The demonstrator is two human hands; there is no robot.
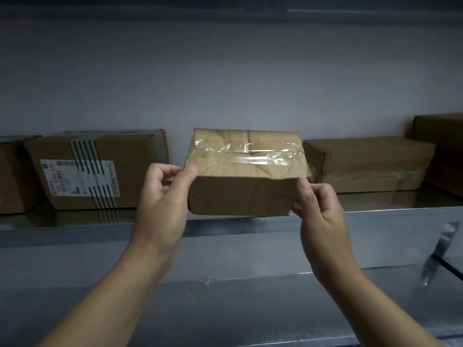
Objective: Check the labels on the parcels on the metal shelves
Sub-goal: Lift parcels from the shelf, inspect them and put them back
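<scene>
A crumpled brown cardboard parcel [246, 171] with clear tape across its top sits at the front edge of the metal shelf [375, 204]. My left hand [164, 196] pinches its near left corner, thumb on top. My right hand [319, 209] pinches its near right corner. No label shows on its top or front face. To the left stands a taller box [100, 169] with striped tape and a white shipping label [80, 179] on its front.
A flat brown box [368, 164] lies right of the held parcel, and a larger one [441, 146] stands at the far right. Another box [12, 176] is cut off at the left edge. A white wall is behind; a lower metal shelf [225, 309] runs below.
</scene>
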